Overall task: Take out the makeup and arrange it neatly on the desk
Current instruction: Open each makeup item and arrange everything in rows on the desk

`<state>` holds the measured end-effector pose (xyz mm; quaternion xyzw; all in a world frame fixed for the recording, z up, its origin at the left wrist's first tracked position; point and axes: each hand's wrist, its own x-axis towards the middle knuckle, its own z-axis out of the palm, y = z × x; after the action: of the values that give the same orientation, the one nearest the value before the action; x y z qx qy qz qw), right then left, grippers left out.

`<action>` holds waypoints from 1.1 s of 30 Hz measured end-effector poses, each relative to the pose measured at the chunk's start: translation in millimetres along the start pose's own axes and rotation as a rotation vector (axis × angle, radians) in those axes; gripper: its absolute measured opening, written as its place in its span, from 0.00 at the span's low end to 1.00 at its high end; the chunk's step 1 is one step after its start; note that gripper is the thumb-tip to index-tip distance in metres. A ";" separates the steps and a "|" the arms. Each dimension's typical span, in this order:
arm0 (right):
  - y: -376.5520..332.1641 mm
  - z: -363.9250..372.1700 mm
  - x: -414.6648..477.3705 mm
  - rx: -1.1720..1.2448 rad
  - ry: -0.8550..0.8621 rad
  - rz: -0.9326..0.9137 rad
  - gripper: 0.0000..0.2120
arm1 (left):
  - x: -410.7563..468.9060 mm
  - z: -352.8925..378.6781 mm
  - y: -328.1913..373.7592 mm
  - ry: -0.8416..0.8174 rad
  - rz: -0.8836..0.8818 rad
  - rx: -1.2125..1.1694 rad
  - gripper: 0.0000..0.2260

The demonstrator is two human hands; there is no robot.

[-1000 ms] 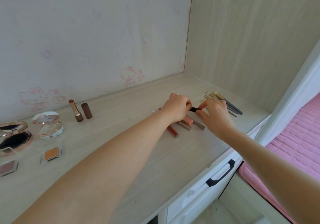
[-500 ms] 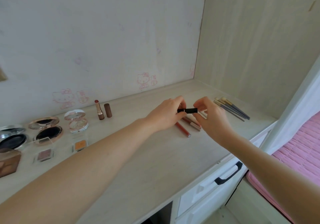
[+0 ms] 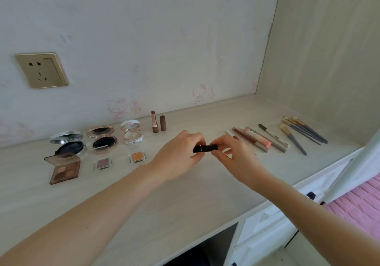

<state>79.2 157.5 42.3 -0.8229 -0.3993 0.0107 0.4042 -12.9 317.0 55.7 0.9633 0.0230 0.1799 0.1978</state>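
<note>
Lifted clear of the pencil row (image 3: 257, 140), the black lipstick (image 3: 205, 148) now sits level above the desk (image 3: 185, 200). Your left hand (image 3: 178, 154) and right hand (image 3: 234, 156) each pinch one end, likely to uncap it like the standing lipstick (image 3: 154, 124).

Light: soft, even daylight, bright over the pale counter (image 3: 185, 200) and wall (image 3: 144, 29); direction unclear.
Shadows: faint, diffuse.
Sharpness: slightly soft throughout.
Distortion: wide-angle stretch; forearms (image 3: 86, 224) balloon toward the lower corners.
</note>
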 end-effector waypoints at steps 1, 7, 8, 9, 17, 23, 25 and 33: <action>-4.6 7.4 -1.2 0.008 -0.010 -0.005 0.07 | -7.8 -1.7 -3.2 -0.004 -0.001 0.020 0.05; -29.6 47.0 -6.1 0.101 -0.068 -0.007 0.05 | -49.2 -10.6 -24.4 0.031 -0.028 0.111 0.06; -33.1 53.1 -6.3 0.114 -0.078 -0.003 0.05 | -55.7 -12.0 -27.4 0.041 -0.043 0.118 0.06; -36.7 58.9 -6.9 0.128 -0.088 -0.004 0.05 | -62.2 -13.4 -30.2 0.049 -0.063 0.117 0.06; -65.5 99.3 -13.6 0.321 -0.121 -0.032 0.05 | -99.2 -19.3 -50.5 0.143 -0.179 0.073 0.08; -69.0 116.8 -18.2 0.369 -0.110 -0.055 0.06 | -118.6 -15.0 -57.5 0.138 -0.141 0.261 0.10; -68.4 117.4 -18.9 0.367 -0.106 -0.070 0.06 | -118.1 -15.3 -57.3 0.140 -0.120 0.313 0.14; -69.8 114.7 -22.7 0.347 -0.151 -0.118 0.07 | -120.9 -18.8 -55.8 0.132 -0.104 0.256 0.15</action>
<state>-20.5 242.4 5.2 -0.7128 -0.4680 0.1174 0.5090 -131.0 361.4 9.2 0.9643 0.1083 0.2279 0.0804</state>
